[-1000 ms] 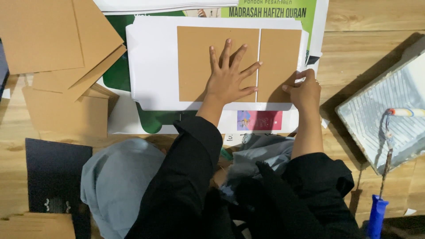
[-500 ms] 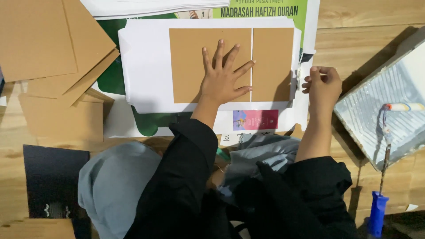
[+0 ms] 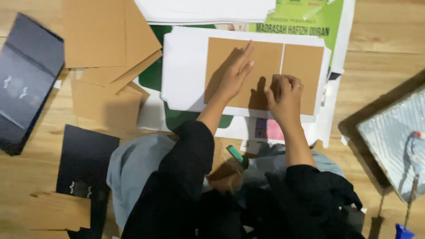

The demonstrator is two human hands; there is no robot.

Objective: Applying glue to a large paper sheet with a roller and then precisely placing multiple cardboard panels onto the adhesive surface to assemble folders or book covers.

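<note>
Fingers straight on left hand [image 3: 237, 71], curled on right hand [image 3: 283, 95], both pressing 2 brown boards [image 3: 265, 73] atop white sheet [image 3: 183, 71]; loose cardboard [image 3: 106, 40] left, paint tray [image 3: 394, 137] right.

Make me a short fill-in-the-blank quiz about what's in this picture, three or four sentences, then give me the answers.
1. Both hands rest on brown cardboard panels that lie on a ____ sheet.
2. The left hand lies flat with its fingers ____.
3. The paint roller tray sits on the person's ____ side.
4. The floor is made of ____.

Missing words: white; straight; right; wood
</note>
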